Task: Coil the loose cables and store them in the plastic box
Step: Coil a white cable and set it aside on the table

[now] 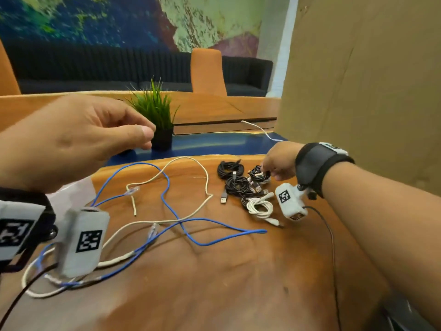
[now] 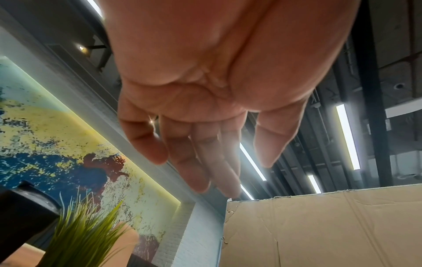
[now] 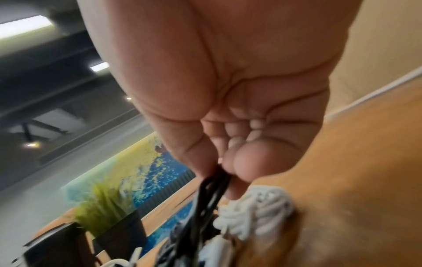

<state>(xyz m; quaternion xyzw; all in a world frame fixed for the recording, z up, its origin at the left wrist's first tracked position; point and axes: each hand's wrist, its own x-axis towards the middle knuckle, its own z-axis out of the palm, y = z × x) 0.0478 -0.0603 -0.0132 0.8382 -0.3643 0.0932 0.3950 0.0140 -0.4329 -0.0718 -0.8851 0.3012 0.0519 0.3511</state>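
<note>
On the wooden table a loose blue cable and a loose cream cable lie tangled across the middle. To their right sit several coiled bundles: black ones and a white one. My right hand pinches a small black coil at the back of that pile; the right wrist view shows thumb and fingertips closed on the black coil, with a white coil beside it. My left hand hovers above the table's left side, fingers relaxed, holding nothing. No plastic box is visible.
A potted grass plant stands behind the cables on a blue strip. A tall cardboard panel rises along the right side. A thin white cable runs at the back. Orange chairs and a dark sofa lie beyond.
</note>
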